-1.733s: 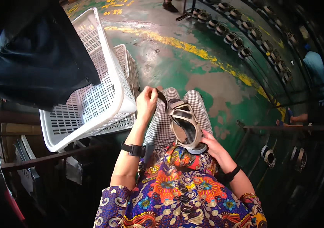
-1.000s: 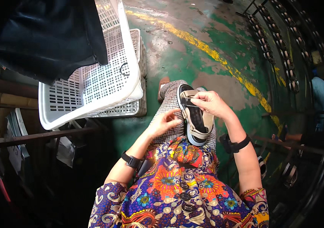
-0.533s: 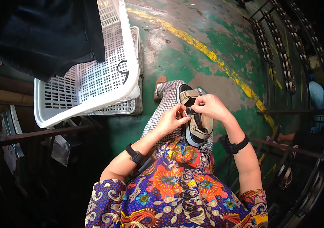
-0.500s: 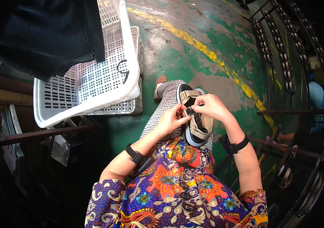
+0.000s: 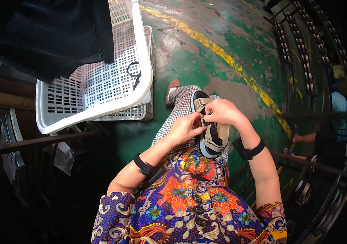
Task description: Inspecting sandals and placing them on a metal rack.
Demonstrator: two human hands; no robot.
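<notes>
A beige strapped sandal (image 5: 214,136) with a dark sole lies lengthwise on my lap, over checked trousers. My left hand (image 5: 186,128) pinches at a strap near the sandal's middle from the left side. My right hand (image 5: 221,112) curls over the same strap from the far side, its fingertips meeting the left hand's. Both wrists wear black bands. The sandal's toe end sticks out beyond my right hand, its heel end toward my patterned shirt.
A white perforated plastic basket (image 5: 96,81) stands tilted on another at my left, with black scissors (image 5: 134,75) inside and dark cloth (image 5: 55,36) draped over its far side. Green floor with a yellow line (image 5: 226,57) lies ahead. A conveyor rail (image 5: 303,61) with sandals curves along the right; another person (image 5: 328,130) sits there.
The sandal has come down from being held up ahead to resting on my lap. My left hand has joined my right at its middle strap, and my view has tilted down and left.
</notes>
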